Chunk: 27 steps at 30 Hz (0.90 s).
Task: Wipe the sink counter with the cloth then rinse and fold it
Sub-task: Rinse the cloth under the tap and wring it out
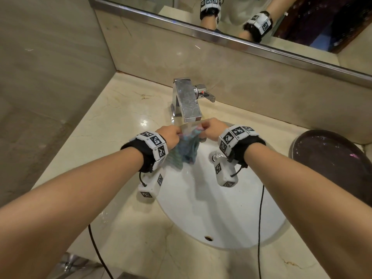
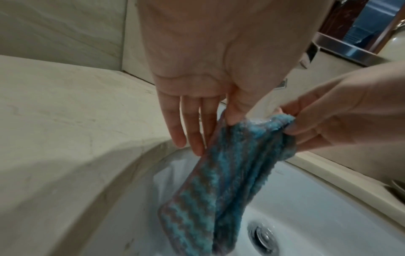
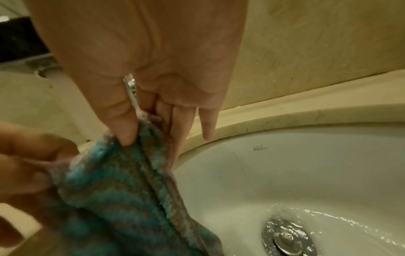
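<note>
A blue and grey striped cloth (image 1: 186, 151) hangs over the white sink (image 1: 221, 208), its top edge under water running from the chrome faucet (image 1: 186, 100). My left hand (image 1: 171, 133) pinches the cloth's left top corner between thumb and a finger, the other fingers straight. My right hand (image 1: 211, 128) pinches the right top corner. In the left wrist view the cloth (image 2: 230, 173) dangles into the basin from my left hand (image 2: 228, 117), with water foaming on its top edge. The right wrist view shows my right hand (image 3: 136, 131) gripping the cloth (image 3: 122, 190).
The beige marble counter (image 1: 112, 121) surrounds the sink, with walls at the left and back and a mirror (image 1: 241, 17) above. A dark round bowl (image 1: 332, 158) sits on the counter at the right. The drain (image 3: 287, 237) has water flowing round it. Black cables hang from both wrists.
</note>
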Each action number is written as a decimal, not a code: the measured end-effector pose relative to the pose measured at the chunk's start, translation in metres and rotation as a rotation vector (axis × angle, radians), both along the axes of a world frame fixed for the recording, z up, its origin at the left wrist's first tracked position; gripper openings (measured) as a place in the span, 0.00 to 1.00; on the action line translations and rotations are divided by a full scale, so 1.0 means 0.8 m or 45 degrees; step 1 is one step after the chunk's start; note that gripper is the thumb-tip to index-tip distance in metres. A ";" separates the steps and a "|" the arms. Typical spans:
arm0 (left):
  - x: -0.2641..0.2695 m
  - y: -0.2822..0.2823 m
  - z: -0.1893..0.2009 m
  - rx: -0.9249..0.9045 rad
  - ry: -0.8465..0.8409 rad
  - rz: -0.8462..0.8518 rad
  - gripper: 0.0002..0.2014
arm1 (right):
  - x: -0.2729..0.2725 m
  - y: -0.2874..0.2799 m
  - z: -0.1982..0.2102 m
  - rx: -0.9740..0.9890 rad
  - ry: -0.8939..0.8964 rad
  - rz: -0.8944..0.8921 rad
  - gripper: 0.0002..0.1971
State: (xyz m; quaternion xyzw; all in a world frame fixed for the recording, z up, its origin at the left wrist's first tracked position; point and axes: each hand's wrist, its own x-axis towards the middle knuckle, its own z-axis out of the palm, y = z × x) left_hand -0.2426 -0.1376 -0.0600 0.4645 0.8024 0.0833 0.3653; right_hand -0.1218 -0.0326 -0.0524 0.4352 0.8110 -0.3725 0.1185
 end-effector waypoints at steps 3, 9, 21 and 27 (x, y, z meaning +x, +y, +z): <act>0.001 0.003 -0.001 0.018 0.031 -0.049 0.17 | -0.008 -0.009 0.010 -0.099 0.211 -0.039 0.05; -0.001 0.006 0.004 0.267 0.029 0.160 0.12 | -0.013 -0.010 0.013 -0.089 0.207 -0.028 0.20; -0.003 -0.002 -0.007 0.107 -0.043 0.144 0.14 | -0.004 -0.007 0.007 0.032 -0.011 -0.003 0.15; -0.003 -0.001 0.000 0.168 -0.083 0.099 0.27 | -0.007 -0.017 0.017 -0.156 0.250 -0.076 0.17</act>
